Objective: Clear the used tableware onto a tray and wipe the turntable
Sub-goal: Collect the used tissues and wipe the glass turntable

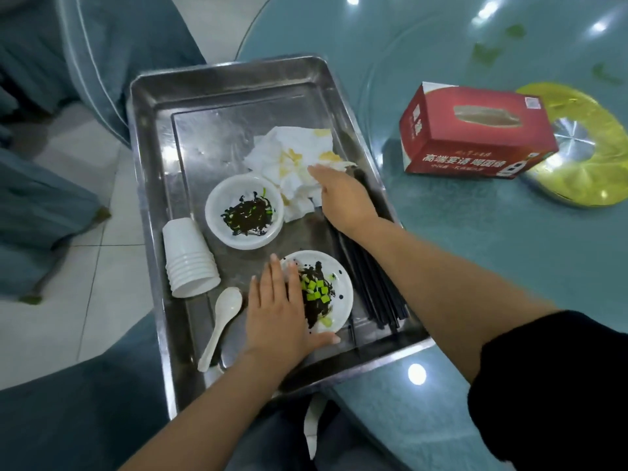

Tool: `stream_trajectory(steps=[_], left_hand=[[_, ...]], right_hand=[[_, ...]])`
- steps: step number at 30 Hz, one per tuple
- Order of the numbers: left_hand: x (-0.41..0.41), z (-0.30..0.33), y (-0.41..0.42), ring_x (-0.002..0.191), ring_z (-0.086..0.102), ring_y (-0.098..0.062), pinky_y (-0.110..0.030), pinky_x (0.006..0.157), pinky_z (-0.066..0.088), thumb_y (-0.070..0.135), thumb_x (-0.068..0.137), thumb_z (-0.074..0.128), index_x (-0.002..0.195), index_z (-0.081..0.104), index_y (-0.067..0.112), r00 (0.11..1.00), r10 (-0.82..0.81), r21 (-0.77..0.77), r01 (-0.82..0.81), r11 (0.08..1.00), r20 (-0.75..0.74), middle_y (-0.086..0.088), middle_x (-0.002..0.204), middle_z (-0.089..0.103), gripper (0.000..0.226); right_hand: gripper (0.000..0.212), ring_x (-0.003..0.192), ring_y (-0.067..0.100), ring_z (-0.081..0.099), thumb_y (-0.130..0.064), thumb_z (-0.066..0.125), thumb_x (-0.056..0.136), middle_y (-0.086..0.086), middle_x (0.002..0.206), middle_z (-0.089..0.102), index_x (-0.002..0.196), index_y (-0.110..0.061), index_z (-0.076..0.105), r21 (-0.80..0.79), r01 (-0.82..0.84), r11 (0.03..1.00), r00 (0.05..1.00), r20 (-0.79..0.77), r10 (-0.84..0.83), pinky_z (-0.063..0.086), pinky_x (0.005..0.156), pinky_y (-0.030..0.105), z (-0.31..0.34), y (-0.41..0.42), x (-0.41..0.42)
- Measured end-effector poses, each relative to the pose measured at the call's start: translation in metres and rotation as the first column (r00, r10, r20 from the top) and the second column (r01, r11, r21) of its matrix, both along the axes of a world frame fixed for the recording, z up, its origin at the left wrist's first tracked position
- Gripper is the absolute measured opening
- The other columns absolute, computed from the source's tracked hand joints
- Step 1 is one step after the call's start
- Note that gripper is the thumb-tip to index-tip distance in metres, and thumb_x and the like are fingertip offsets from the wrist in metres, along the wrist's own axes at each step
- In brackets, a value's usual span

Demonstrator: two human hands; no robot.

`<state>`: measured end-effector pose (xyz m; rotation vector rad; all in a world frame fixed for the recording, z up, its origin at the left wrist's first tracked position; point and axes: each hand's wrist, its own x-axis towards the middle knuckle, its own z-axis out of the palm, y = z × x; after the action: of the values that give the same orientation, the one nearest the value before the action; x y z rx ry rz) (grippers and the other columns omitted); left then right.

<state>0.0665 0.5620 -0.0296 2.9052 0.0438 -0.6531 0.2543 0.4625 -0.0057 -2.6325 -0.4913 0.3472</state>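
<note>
I see metal tray (159, 107), brushed and scuffed, dull sheen along rim. Crumpled white paper napkins (289, 158), soft, matt, yellow-stained. Stacked cups (188, 258), bowl (217, 205), plate (343, 294) and spoon (221, 317) look like smooth white plastic. Black chopsticks (370, 283), matt. Far right: red cardboard tissue box (475, 144), slight gloss; glass turntable (441, 45), glossy, mirroring lights; gold foil ring (591, 158), shiny, creased.

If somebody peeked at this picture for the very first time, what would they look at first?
Probably the big shiny metal tray in the middle, with two white dishes of dark, messy leftovers: a bowl and, nearer the person, a plate with bright green cubes. The left hand lies on the plate's edge and the right hand reaches onto stained white napkins. On the glass table to the right sits a bright red tissue box.
</note>
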Motion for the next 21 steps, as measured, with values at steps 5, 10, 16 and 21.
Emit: stream_trajectory(steps=[5, 10, 16, 21], left_hand=[[0.001, -0.005, 0.003, 0.14, -0.029, -0.034, -0.05, 0.118, -0.007, 0.093, 0.06, 0.04, 0.142, -0.03, 0.005, 1.0, 0.005, -0.068, -0.005, 0.998, 0.004, -0.022, 0.149, -0.035, 0.139], [0.0, -0.007, 0.007, 0.14, -0.032, -0.029, -0.049, 0.118, -0.01, 0.097, 0.051, 0.027, 0.145, -0.025, 0.004, 1.0, 0.006, -0.107, -0.004, 0.994, 0.02, -0.018, 0.15, -0.035, 0.142], [0.0, 0.002, 0.007, 0.144, -0.021, -0.026, -0.044, 0.117, -0.006, 0.091, 0.065, -0.005, 0.15, -0.01, 0.005, 0.996, -0.026, -0.138, 0.037, 0.99, 0.084, -0.014, 0.157, -0.02, 0.121], [0.022, 0.031, -0.006, 0.145, -0.016, -0.012, -0.02, 0.107, -0.016, 0.063, 0.092, 0.034, 0.15, -0.013, 0.014, 0.986, -0.12, -0.318, 0.15, 0.936, 0.112, 0.002, 0.156, -0.024, 0.089]], right_hand=[[0.067, 0.145, 0.021, 0.018, 0.004, 0.04, 0.091, 0.005, 0.16, 0.013, 0.151, -0.018, 0.02, -0.182, -0.183, 0.966, 0.976, -0.154, 0.156, 0.018, 0.118, 0.033, -0.021, 0.007, -0.003], [0.064, 0.147, 0.023, 0.014, 0.004, 0.037, 0.092, 0.009, 0.159, 0.016, 0.151, -0.016, 0.023, -0.136, -0.193, 0.972, 0.979, -0.097, 0.181, 0.014, 0.119, 0.036, -0.024, 0.005, -0.007], [0.051, 0.146, 0.018, 0.018, -0.002, 0.035, 0.098, 0.005, 0.155, 0.028, 0.147, -0.015, 0.035, -0.02, -0.157, 0.987, 0.986, 0.063, 0.158, 0.013, 0.115, 0.024, 0.005, -0.036, -0.012], [0.058, 0.144, 0.024, 0.022, 0.0, 0.04, 0.091, 0.009, 0.151, 0.036, 0.148, -0.012, 0.031, 0.017, -0.014, 1.0, 0.97, 0.243, 0.009, 0.019, 0.119, 0.038, 0.035, -0.102, -0.004]])
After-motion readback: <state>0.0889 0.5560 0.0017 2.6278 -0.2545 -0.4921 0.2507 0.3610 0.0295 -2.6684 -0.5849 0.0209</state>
